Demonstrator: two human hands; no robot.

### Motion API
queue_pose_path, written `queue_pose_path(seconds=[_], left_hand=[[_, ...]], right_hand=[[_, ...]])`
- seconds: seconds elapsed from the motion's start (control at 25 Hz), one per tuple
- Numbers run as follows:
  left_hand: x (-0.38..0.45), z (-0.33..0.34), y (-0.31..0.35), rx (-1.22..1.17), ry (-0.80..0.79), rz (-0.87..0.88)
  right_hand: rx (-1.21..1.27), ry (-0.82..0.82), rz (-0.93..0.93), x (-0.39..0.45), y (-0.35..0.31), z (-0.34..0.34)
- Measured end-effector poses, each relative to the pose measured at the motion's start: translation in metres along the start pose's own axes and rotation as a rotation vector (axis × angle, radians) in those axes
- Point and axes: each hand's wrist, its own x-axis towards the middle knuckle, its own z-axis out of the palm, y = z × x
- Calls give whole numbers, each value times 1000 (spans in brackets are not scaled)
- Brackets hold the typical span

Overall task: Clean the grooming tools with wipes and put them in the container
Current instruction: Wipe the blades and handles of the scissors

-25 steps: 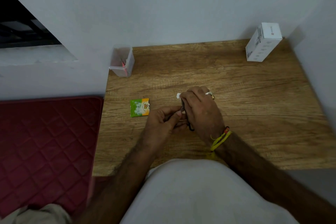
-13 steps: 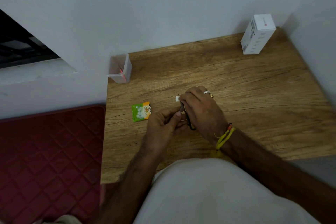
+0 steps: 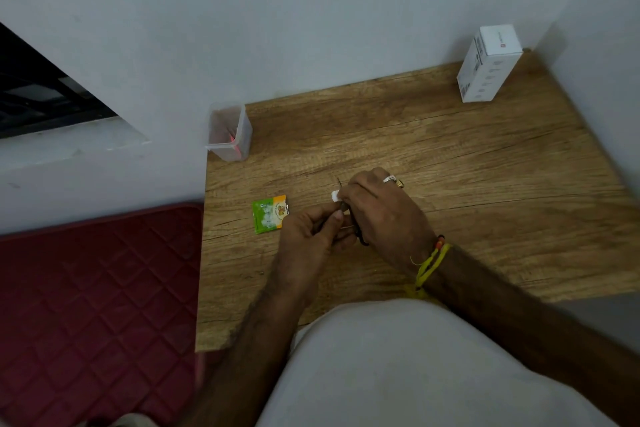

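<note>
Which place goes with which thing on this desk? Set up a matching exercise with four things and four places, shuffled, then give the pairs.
Things:
1. clear plastic container
2. white box
3. green and orange sachet
4. white wipe

Places:
A. flat on the wooden desk, just left of the hands
B. pinched in the right hand
C. back left corner of the desk, against the wall
D. standing at the back right corner

Pairs: 1-C, 2-D, 3-A, 4-B
</note>
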Motion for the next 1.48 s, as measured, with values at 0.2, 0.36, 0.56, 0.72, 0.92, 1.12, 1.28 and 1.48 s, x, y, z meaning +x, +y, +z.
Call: queue_pose_path(seconds=[0.2, 0.36, 0.56, 0.72, 0.92, 1.12, 1.28, 1.48], left_hand=[[-1, 0, 2, -11, 3, 1], [0, 0, 3, -8, 11, -2], [1, -1, 2, -1, 29, 1], [0, -1, 4, -39, 33, 15], [1, -5, 3, -40, 42, 30], [3, -6, 4, -39, 52, 24], [3, -5, 7, -53, 53, 24], [2, -5, 9, -59, 50, 35]], right_hand=[[2, -55, 0, 1, 2, -1], [51, -17, 40, 3, -3, -6], [44, -25, 54, 1, -2, -9], [32, 2, 6, -2, -8, -10], [36, -33, -2, -5, -8, -4], [85, -27, 7, -3, -9, -5], [102, -29, 30, -3, -10, -6], [107, -25, 52, -5, -10, -9]])
